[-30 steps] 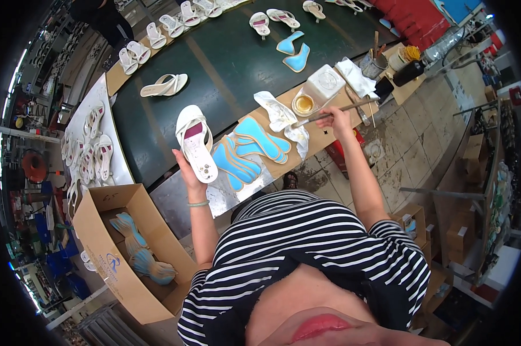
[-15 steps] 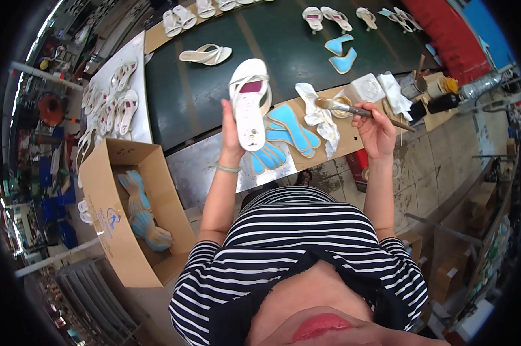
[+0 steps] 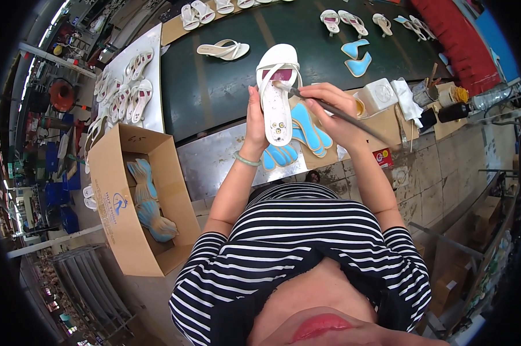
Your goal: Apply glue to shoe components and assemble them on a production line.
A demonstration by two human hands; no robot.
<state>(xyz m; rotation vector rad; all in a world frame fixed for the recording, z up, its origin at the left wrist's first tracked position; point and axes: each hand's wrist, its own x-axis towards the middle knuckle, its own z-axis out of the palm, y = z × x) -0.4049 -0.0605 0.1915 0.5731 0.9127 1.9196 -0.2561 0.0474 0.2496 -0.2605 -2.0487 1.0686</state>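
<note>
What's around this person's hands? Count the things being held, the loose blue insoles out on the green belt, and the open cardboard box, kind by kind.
white sandal, held in the left hand: 1
brush, held in the right hand: 1
blue insoles, lying on the green belt: 2
cardboard box, open: 1
Total: 5

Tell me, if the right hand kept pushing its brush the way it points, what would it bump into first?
The right hand aims its brush up-left, and the tip already seems to touch the white sandal near its strap, held by the left hand. Depth is unclear, though.
</note>
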